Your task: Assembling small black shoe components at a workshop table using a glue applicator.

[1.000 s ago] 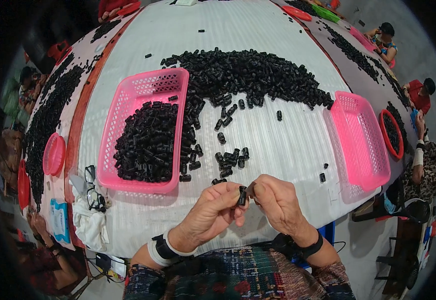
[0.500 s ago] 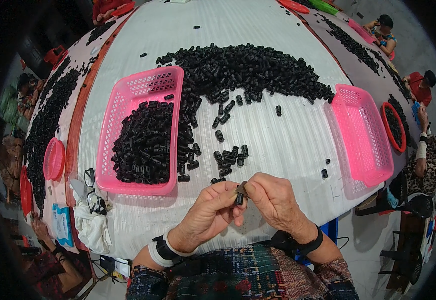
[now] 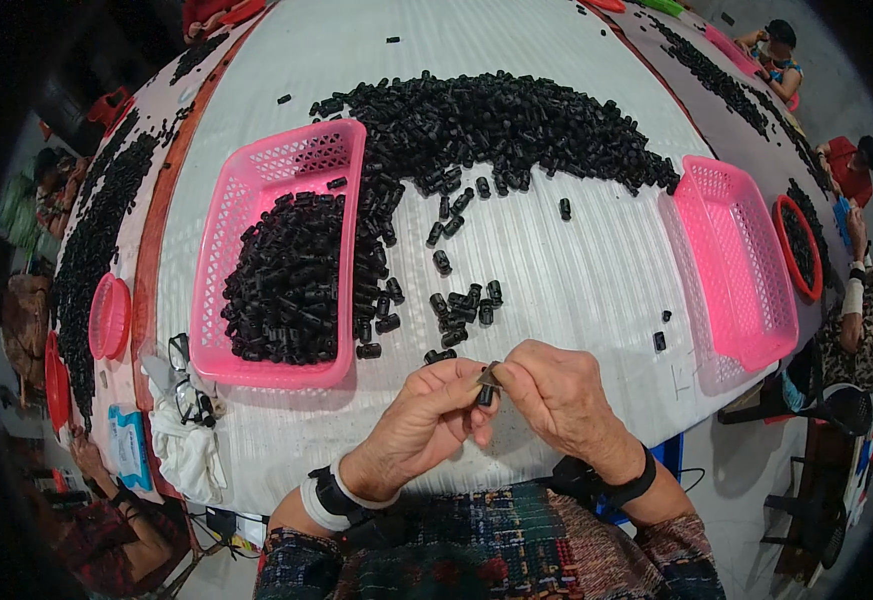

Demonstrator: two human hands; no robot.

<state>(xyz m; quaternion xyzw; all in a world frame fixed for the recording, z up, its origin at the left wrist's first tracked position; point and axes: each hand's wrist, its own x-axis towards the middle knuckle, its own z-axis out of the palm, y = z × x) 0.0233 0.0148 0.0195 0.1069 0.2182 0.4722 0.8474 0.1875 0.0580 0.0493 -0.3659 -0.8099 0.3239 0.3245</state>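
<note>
Both hands meet above the near edge of the table. My left hand (image 3: 421, 420) pinches a small black cylindrical plastic part (image 3: 485, 396) between thumb and fingers. Closed beside it, my right hand (image 3: 568, 405) grips a small, flat, greyish pointed piece (image 3: 489, 375), like a blade, against the top of the part. Its exact kind is hard to make out, as the fingers cover most of it. Just beyond the hands lies a loose cluster of similar black parts (image 3: 471, 305). A pink basket (image 3: 208, 300) filled with black parts stands to the left.
A large heap of black parts (image 3: 496, 130) spreads across the table's middle. On the right stands a second pink basket (image 3: 731, 265), beside a red round tray (image 3: 784, 215). Eyeglasses (image 3: 191, 400) lie on a white cloth (image 3: 186, 455) at left. Other people sit along both sides.
Both hands keep their hold on the black part and the pointed piece, with only slight finger movement. The whole view has shifted a little.
</note>
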